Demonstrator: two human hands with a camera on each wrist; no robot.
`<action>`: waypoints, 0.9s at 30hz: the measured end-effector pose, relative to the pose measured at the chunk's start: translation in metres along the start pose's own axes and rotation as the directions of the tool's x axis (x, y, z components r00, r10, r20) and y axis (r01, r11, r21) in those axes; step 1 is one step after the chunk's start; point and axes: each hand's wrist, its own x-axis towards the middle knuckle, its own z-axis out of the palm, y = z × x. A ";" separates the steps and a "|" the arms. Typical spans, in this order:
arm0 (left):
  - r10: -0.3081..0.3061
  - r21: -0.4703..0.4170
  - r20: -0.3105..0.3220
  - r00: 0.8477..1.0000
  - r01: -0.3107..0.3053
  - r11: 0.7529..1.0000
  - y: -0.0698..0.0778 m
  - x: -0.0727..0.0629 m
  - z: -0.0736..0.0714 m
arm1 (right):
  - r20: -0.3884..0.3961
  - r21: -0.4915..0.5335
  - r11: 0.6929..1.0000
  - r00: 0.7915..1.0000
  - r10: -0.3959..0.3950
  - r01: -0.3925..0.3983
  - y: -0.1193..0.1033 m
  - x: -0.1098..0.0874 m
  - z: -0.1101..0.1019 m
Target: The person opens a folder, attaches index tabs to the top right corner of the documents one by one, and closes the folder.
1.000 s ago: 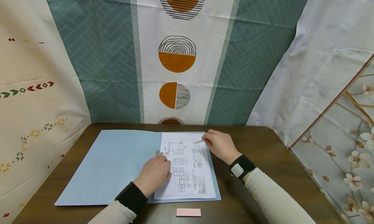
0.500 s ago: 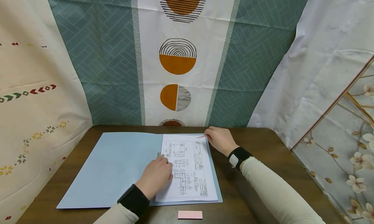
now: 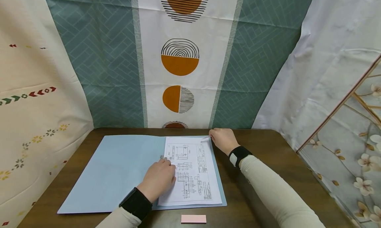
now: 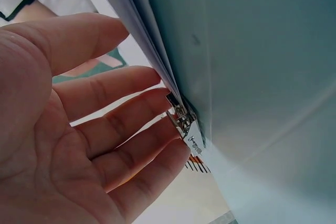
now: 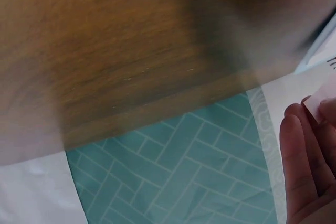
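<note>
A light blue folder [image 3: 119, 168] lies opened flat, and a stack of printed drawing sheets [image 3: 196, 195] sits on its right side. My left hand [image 3: 159, 178] rests at the left edge of the sheets, its fingers extended beside a metal folder clip [image 4: 181, 116]. At the sheets' top right corner, my right hand [image 3: 224, 140] pinches a pale pink sticky note [image 5: 324, 98] between thumb and fingers. Only a thin strip of the note shows in the head view. Nearer to me lies a pink sticky note pad [image 3: 193, 219].
The brown wooden table [image 3: 250, 195] carries everything. A patterned green and white curtain [image 3: 178, 95] hangs behind the table's far edge, with other cloths at left and right.
My right hand has moved slightly up and away with the sticky note, from over the sheet to its top right corner. The left hand stays in place.
</note>
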 end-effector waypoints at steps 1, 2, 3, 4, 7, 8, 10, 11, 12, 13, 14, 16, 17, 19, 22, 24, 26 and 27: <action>0.000 -0.001 -0.001 1.000 0.000 1.000 0.000 0.000 0.000 | -0.001 -0.008 1.000 1.000 -0.004 0.004 0.000 0.000 0.001; 0.000 0.000 -0.003 1.000 0.000 1.000 0.000 0.000 0.000 | -0.001 -0.015 1.000 1.000 -0.009 0.009 0.001 0.000 0.002; 0.000 -0.001 -0.004 1.000 0.000 1.000 -0.001 0.000 0.001 | -0.004 -0.024 1.000 1.000 -0.013 0.013 0.001 0.000 0.003; 0.000 -0.002 -0.004 1.000 0.000 1.000 -0.001 0.000 0.001 | -0.008 -0.031 0.999 1.000 -0.016 0.016 0.001 0.000 0.004; -0.001 -0.003 -0.006 1.000 0.001 1.000 0.000 0.001 0.001 | -0.024 -0.058 0.998 0.999 -0.026 0.024 0.000 -0.001 0.007; -0.001 -0.003 -0.007 1.000 0.001 1.000 0.000 0.001 0.000 | -0.028 -0.070 0.997 0.999 -0.031 0.029 0.000 -0.002 0.007; 0.000 -0.002 -0.008 1.000 0.000 1.000 0.000 0.002 0.000 | -0.025 -0.095 0.995 0.999 -0.043 0.040 -0.001 -0.003 0.008; 0.000 0.000 -0.010 1.000 0.000 1.000 0.000 0.002 0.000 | -0.019 -0.106 0.993 0.999 -0.050 0.048 -0.002 -0.003 0.008; 0.000 0.000 -0.010 1.000 0.000 1.000 0.000 0.002 0.000 | -0.008 -0.116 0.992 0.998 -0.056 0.054 -0.002 -0.004 0.008; -0.001 0.000 -0.010 1.000 0.001 1.000 0.000 0.002 0.000 | 0.005 -0.123 0.991 0.998 -0.059 0.059 -0.003 -0.004 0.008; -0.001 0.000 -0.009 1.000 0.001 1.000 -0.001 0.001 0.000 | 0.022 -0.130 0.989 0.998 -0.061 0.063 -0.003 -0.005 0.009; -0.003 -0.002 -0.007 1.000 0.003 1.000 -0.001 0.001 0.000 | 0.040 -0.138 0.988 0.997 -0.068 0.073 -0.003 -0.006 0.010; -0.005 -0.003 -0.005 1.000 0.005 1.000 -0.001 0.001 0.000 | 0.049 -0.142 0.987 0.996 -0.069 0.075 -0.003 -0.007 0.010; -0.009 -0.005 0.002 1.000 0.009 1.000 -0.002 0.002 0.001 | 0.065 -0.145 0.986 0.995 -0.069 0.078 -0.004 -0.009 0.011; -0.013 -0.005 0.011 1.000 0.013 1.000 -0.002 0.002 0.002 | 0.080 -0.151 0.985 0.994 -0.072 0.084 -0.006 -0.012 0.010; -0.013 -0.004 0.014 1.000 0.013 1.000 -0.002 0.002 0.003 | 0.093 -0.155 0.984 0.993 -0.072 0.086 -0.007 -0.013 0.010; -0.012 -0.003 0.014 1.000 0.012 1.000 -0.002 0.003 0.003 | 0.100 -0.166 0.982 0.992 -0.076 0.092 -0.007 -0.013 0.011; -0.011 -0.002 0.012 1.000 0.011 1.000 -0.002 0.003 0.003 | 0.103 -0.173 0.981 0.992 -0.076 0.093 -0.007 -0.013 0.011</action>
